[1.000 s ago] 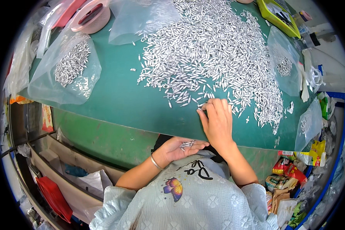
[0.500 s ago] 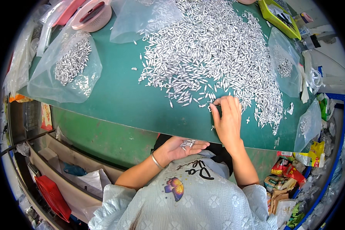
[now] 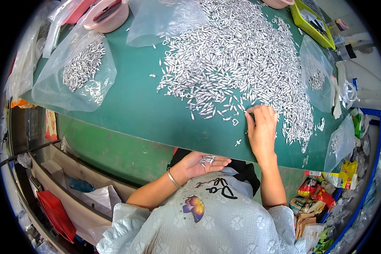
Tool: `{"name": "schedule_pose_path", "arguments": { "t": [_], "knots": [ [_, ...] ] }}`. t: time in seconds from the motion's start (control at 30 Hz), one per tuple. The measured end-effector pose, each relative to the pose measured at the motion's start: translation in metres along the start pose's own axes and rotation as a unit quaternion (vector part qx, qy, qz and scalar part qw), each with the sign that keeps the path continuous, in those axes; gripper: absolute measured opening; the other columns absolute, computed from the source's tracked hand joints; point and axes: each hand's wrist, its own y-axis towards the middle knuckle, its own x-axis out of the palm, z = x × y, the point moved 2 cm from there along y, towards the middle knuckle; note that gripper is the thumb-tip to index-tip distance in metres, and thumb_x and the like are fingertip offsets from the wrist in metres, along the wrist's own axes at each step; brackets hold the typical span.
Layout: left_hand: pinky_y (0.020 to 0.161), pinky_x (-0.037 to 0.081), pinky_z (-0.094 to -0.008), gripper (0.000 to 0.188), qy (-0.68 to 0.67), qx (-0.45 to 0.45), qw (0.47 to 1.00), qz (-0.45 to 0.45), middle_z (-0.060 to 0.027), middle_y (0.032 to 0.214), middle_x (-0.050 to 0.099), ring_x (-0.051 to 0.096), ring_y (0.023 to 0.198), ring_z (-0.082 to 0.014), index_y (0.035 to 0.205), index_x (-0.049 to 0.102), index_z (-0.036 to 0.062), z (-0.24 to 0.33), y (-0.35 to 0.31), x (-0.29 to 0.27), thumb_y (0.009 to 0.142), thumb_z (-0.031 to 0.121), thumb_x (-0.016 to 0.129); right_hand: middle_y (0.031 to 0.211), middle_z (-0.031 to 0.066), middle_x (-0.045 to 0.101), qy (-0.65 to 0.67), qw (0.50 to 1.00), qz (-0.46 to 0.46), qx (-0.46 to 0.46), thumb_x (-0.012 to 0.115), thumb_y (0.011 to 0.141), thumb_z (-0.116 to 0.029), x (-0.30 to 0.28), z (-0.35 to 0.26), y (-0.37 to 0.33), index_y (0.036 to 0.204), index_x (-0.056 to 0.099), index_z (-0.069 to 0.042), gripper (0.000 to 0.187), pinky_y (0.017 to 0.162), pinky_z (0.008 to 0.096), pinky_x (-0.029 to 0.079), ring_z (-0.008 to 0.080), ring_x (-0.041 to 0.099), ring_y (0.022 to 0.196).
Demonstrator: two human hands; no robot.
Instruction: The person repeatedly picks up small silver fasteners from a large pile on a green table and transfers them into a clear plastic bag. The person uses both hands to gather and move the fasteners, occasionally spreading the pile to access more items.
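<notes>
A broad heap of small silver bullet-shaped metal pieces [image 3: 241, 55] covers the far middle of the green table. My right hand [image 3: 263, 127] reaches to its near edge, palm down. Thumb and index fingertips come together among the pieces there; whatever is between them is too small to make out. Just left of that hand lie a small silver heart-shaped outline [image 3: 235, 122] and a small silver cross [image 3: 238, 143]. Below the table's front edge, my left hand [image 3: 194, 166] is turned palm up with fingers stretched out, and several silver pieces [image 3: 207, 160] rest on it.
A clear plastic bag [image 3: 51, 91] with more silver pieces lies at the left. Smaller bags [image 3: 311, 63] lie along the right side. A pink bowl [image 3: 108, 21] stands far left, a yellow-green tray [image 3: 311, 25] far right. Below left are wooden compartments and a red basket [image 3: 55, 216].
My right hand has shifted a little to the right along the heap's edge, leaving the heart-shaped piece in plain sight. My left hand stays in place with its pieces. The view has shifted slightly.
</notes>
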Motion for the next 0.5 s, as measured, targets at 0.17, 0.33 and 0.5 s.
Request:
{"name": "schedule_pose_path", "arguments": {
  "t": [0.17,0.33,0.5],
  "knots": [
    [0.104,0.046,-0.0468,0.046,0.020,-0.040,0.999,-0.028,-0.0332,0.128,0.054,0.057,0.120,-0.0388,0.130,0.045,-0.0167,0.003,-0.014,-0.002,0.099,0.017,0.042,0.090,0.0094,0.058,0.218,0.963,-0.120,-0.104,0.069,0.077,-0.005,-0.013,-0.036,-0.016,0.091,0.061,-0.004,0.016,0.076,0.0389,0.040,0.0291,0.053,0.088],
    [0.108,0.042,-0.0477,0.046,0.006,-0.022,0.998,-0.062,-0.0310,0.130,0.054,0.054,0.124,-0.0386,0.130,0.046,-0.0159,0.010,-0.030,-0.008,0.100,0.019,0.041,0.102,0.0117,0.059,0.271,0.931,-0.192,-0.153,0.069,0.078,-0.007,0.004,-0.062,-0.018,0.099,0.062,-0.002,0.022,0.080,0.0409,0.043,0.0319,0.055,0.095],
    [0.104,0.047,-0.0436,0.045,0.087,0.012,0.996,0.025,-0.0312,0.130,0.054,0.056,0.122,-0.0389,0.130,0.046,-0.0164,0.016,-0.035,-0.023,0.101,0.018,0.044,0.113,0.0128,0.055,0.055,0.994,-0.059,-0.076,0.073,0.078,-0.013,0.025,-0.069,0.021,0.109,0.058,-0.001,0.036,0.080,0.0387,0.041,0.0301,0.051,0.097]
  ]
}}
